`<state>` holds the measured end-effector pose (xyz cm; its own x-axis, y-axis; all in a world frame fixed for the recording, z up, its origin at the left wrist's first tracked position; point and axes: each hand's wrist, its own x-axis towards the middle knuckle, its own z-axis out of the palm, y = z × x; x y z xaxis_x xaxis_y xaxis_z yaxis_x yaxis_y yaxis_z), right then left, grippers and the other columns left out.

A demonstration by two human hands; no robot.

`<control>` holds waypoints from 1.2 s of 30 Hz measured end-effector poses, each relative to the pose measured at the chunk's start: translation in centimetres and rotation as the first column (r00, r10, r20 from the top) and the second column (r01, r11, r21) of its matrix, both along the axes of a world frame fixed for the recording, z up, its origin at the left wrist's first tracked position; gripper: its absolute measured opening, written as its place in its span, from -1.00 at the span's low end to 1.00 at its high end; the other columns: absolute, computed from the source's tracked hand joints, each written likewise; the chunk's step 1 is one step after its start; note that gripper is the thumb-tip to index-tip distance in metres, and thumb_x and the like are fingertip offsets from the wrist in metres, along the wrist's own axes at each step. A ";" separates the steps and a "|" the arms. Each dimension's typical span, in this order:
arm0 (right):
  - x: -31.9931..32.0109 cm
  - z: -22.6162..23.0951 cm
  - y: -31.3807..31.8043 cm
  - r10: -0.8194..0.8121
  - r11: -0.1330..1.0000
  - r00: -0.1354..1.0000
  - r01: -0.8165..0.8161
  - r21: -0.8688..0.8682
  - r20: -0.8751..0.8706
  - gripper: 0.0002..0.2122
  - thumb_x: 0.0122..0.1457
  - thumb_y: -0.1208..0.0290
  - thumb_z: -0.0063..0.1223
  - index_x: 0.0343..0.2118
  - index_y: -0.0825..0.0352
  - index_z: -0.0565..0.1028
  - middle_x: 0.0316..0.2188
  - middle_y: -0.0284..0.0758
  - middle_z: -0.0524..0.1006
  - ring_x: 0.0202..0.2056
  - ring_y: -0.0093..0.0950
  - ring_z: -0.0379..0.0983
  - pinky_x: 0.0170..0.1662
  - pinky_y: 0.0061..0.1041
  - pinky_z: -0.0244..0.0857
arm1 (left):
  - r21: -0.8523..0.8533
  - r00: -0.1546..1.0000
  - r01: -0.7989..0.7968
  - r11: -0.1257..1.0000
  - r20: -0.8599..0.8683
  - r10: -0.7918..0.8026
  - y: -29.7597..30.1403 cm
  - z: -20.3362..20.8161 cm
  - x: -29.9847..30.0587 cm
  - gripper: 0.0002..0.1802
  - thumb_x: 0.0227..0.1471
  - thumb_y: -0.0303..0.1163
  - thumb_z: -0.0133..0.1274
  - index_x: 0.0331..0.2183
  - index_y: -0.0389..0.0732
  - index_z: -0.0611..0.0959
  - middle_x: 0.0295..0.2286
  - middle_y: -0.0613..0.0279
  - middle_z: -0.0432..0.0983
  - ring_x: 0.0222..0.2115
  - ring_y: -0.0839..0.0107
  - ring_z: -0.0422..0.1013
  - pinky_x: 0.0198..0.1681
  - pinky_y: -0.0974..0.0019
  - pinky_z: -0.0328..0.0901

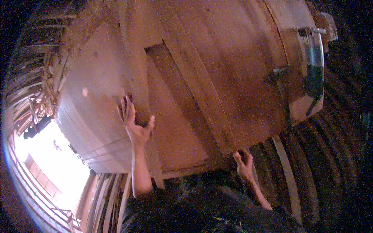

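Long strip [206, 103] slants across the bench

On my feed, my left hand [136, 126] is spread beside the left strip [138, 70]; I cannot tell if it presses. The long strip runs to my right hand [244, 163], thumb and finger curled at its near end; I cannot tell what they pinch. I judge this a positioning step, the next move calling for a fine alignment.
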<state>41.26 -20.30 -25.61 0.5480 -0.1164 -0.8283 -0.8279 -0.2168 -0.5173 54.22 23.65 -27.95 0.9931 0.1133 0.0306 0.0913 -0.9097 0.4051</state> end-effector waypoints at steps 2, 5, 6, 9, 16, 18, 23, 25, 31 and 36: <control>0.0 -0.6 -0.6 0.213 0.972 0.975 -0.205 -0.116 0.059 -0.69 0.31 0.14 0.17 -0.13 0.33 0.58 -0.41 -0.30 0.59 -0.36 -0.36 0.51 -0.19 -0.39 0.43 | 0.047 0.998 0.031 0.998 0.051 -0.033 1.2 -0.5 -0.8 0.03 -0.11 -0.01 0.33 0.28 -0.35 0.35 0.32 -0.10 0.18 0.38 -0.09 0.01 0.44 -0.19 -0.23; -0.4 -0.7 0.4 0.239 0.955 0.948 -0.189 -0.229 0.210 -0.74 0.34 0.23 0.14 -0.07 0.31 0.56 -0.32 -0.24 0.59 -0.27 -0.31 0.54 -0.07 -0.39 0.43 | 0.117 0.998 0.055 0.992 0.030 -0.059 1.6 -0.7 0.2 0.06 -0.14 0.07 0.35 0.25 -0.35 0.38 0.28 -0.12 0.25 0.36 -0.08 0.07 0.43 -0.18 -0.17; 0.3 -0.8 1.0 0.111 0.988 0.980 -0.091 -0.127 0.165 -0.74 0.35 0.25 0.15 -0.07 0.34 0.55 -0.31 -0.27 0.59 -0.26 -0.36 0.53 -0.07 -0.41 0.43 | 0.143 1.000 0.026 0.989 -0.009 -0.025 2.2 -0.3 0.2 0.07 -0.15 0.11 0.36 0.25 -0.35 0.39 0.27 -0.12 0.28 0.35 -0.07 0.08 0.42 -0.18 -0.15; 1.4 0.0 2.6 -0.214 0.976 0.977 0.215 0.030 -0.013 -0.73 0.34 0.30 0.17 -0.08 0.42 0.53 -0.30 -0.34 0.59 -0.26 -0.50 0.50 -0.08 -0.48 0.42 | 0.193 0.989 0.134 0.972 0.040 -0.144 2.9 -1.0 3.2 0.10 -0.13 0.15 0.35 0.29 -0.27 0.33 0.29 -0.13 0.22 0.36 -0.08 0.05 0.42 -0.17 -0.13; 0.2 0.9 1.0 -0.279 0.944 0.960 0.281 -0.173 0.040 -0.54 0.26 0.23 0.29 0.06 0.45 0.43 -0.11 -0.27 0.54 -0.14 -0.48 0.45 0.00 -0.52 0.36 | 0.214 0.990 0.118 0.970 -0.103 -0.098 0.5 2.3 3.1 0.19 -0.01 0.24 0.15 0.36 -0.37 0.11 0.39 -0.12 -0.09 0.42 -0.05 -0.19 0.45 -0.16 -0.33; 2.3 2.6 1.2 -0.331 0.936 0.944 0.328 -0.128 -0.007 -0.48 0.25 0.20 0.30 0.11 0.45 0.39 -0.04 -0.24 0.51 -0.11 -0.47 0.43 0.03 -0.50 0.34 | 0.207 0.990 0.112 0.972 -0.104 -0.092 -1.0 2.7 3.9 0.22 -0.04 0.27 0.17 0.35 -0.40 0.12 0.39 -0.13 -0.09 0.42 -0.03 -0.19 0.45 -0.15 -0.33; 2.8 2.8 0.2 -0.158 0.981 0.987 0.158 -0.108 0.016 -0.62 0.28 0.23 0.27 -0.01 0.42 0.50 -0.06 -0.26 0.56 -0.06 -0.50 0.44 0.06 -0.51 0.35 | 0.057 0.995 0.080 0.995 -0.067 -0.076 -1.3 2.1 4.7 0.03 0.07 0.16 0.12 0.33 -0.34 0.21 0.36 -0.09 0.04 0.40 -0.01 -0.10 0.45 -0.13 -0.27; 2.9 3.3 0.0 -0.124 0.989 0.992 0.125 -0.076 0.025 -0.68 0.30 0.23 0.23 -0.08 0.41 0.53 -0.12 -0.32 0.54 -0.10 -0.54 0.42 0.02 -0.52 0.32 | -0.174 0.991 0.024 0.984 -0.126 -0.046 -1.7 2.6 5.4 0.11 -0.10 0.19 0.31 0.28 -0.33 0.32 0.29 -0.11 0.24 0.36 -0.03 0.05 0.42 -0.18 -0.18; 1.6 2.5 -0.9 0.015 1.000 0.996 -0.014 -0.005 0.087 -0.72 0.33 0.20 0.17 -0.29 0.38 0.53 -0.39 -0.53 0.44 -0.30 -0.65 0.28 -0.20 -0.60 0.17 | 0.130 0.979 0.174 0.976 0.085 -0.185 0.3 1.1 6.5 0.14 -0.08 0.22 0.28 0.30 -0.36 0.27 0.36 -0.09 0.08 0.40 -0.07 -0.07 0.43 -0.19 -0.23; -0.2 0.5 -1.7 0.053 0.999 0.981 -0.050 -0.019 0.185 -0.58 0.34 0.10 0.11 -0.03 0.44 0.55 -0.14 -0.20 0.62 -0.07 -0.33 0.49 0.09 -0.33 0.34 | 0.134 0.985 0.165 0.977 0.020 -0.169 -0.6 1.4 7.5 0.13 -0.08 0.16 0.27 0.29 -0.41 0.26 0.36 -0.10 0.05 0.41 -0.05 -0.10 0.45 -0.16 -0.28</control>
<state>41.03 -22.02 -25.09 0.6974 -0.0949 -0.7103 -0.7055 -0.2648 -0.6573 61.74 23.07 -26.58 0.9960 -0.0611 0.0648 -0.0770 -0.9564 0.2817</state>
